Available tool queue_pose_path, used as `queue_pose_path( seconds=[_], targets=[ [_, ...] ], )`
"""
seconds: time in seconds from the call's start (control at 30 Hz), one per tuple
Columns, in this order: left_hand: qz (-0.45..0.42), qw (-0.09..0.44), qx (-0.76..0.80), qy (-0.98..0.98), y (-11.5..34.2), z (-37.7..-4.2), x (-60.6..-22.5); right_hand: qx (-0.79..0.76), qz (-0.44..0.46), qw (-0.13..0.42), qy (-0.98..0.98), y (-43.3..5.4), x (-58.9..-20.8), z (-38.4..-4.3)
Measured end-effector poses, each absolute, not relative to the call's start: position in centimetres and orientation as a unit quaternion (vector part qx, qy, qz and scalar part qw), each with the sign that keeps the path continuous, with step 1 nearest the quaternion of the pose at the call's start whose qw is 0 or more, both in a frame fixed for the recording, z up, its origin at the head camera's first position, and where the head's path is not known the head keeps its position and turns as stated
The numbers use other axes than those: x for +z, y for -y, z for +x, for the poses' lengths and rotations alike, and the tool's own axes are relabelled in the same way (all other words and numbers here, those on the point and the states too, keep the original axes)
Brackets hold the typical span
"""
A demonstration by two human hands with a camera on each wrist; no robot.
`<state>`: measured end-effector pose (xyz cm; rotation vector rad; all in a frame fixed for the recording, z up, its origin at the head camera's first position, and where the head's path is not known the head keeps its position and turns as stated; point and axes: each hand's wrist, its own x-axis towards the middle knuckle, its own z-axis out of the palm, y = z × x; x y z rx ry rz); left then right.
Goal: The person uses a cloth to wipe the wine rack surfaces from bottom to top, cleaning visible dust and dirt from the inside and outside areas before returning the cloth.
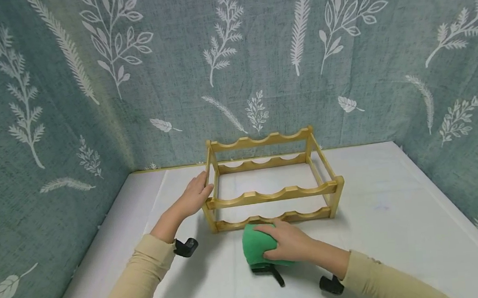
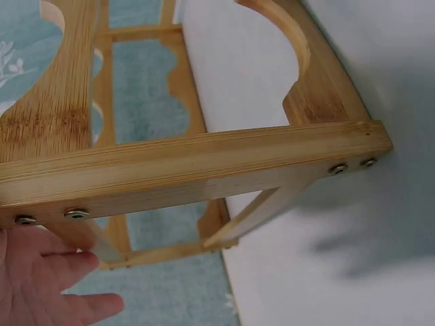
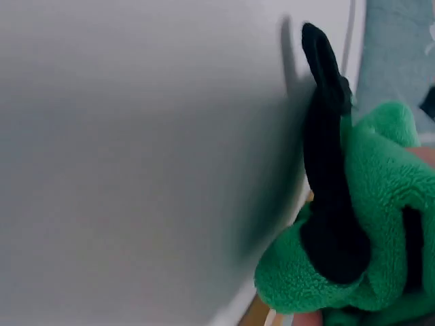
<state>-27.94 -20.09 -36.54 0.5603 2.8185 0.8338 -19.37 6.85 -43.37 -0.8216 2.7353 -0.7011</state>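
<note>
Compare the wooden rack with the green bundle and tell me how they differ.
Size: the wooden rack is much larger than the green bundle.
Build: the wooden rack is an open frame with scalloped rails; the green bundle is a compact, rounded mass.
Look: the wooden rack is light tan with visible grain, while the green bundle is fuzzy, with a black strap.
Shared: each has a hand at it, the left and right respectively.

Blue-green cloth (image 1: 277, 104) with white leaf prints hangs around three sides of a white table (image 1: 380, 231).
</note>
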Motion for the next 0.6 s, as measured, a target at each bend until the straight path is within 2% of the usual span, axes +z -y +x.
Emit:
queue_pose_path(
  seconds=[0.23,0.4,0.5,0.6],
  targets=[
    [0.191,0.053,0.272,-0.942,19.8,-27.8,-36.5,-0.220,-0.285,0.026,-0.933,-0.7,-44.3,-20.0],
    [0.185,0.063,0.267,-0.944,20.0,-27.8,-36.5,-0.181,-0.298,-0.025,-0.937,2.0,-44.9,-19.7],
    [0.188,0.076,0.265,-0.943,20.2,-27.9,-36.4,-0.161,-0.290,-0.029,-0.943,2.4,-44.9,-19.7],
    [0.190,0.091,0.266,-0.940,20.4,-28.0,-36.3,-0.176,-0.273,-0.010,-0.946,1.8,-44.9,-20.1]
  ],
)
